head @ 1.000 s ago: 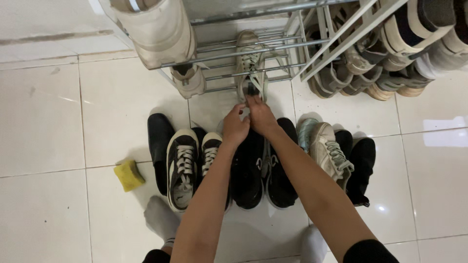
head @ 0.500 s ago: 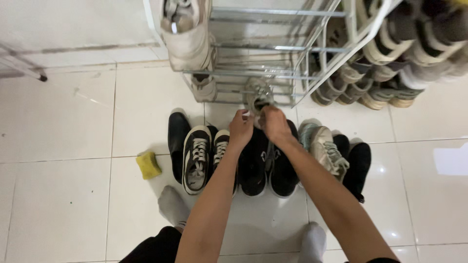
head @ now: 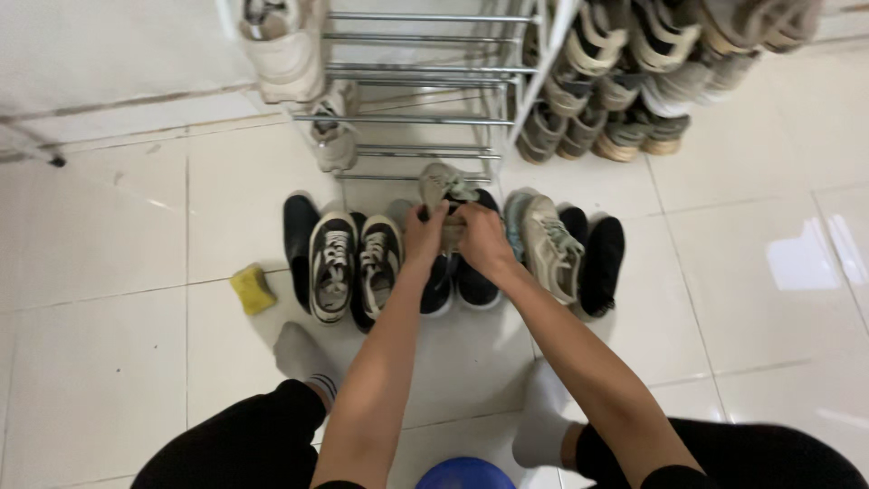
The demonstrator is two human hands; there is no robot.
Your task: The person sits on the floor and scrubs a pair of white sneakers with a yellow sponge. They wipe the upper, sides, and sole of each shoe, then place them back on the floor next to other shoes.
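At upper centre, the metal shoe rack holds pale sneakers at its left end. Both arms reach forward: the left hand and right hand have their fingers closed on a beige sneaker, held above the black shoes on the floor.

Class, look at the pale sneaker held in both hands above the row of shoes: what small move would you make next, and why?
Probably lower it to the floor. Both the left hand and right hand grip the pale sneaker clear of the metal rack, above the black shoes in the row, so bare tile nearer the person seems the likeliest place for it.
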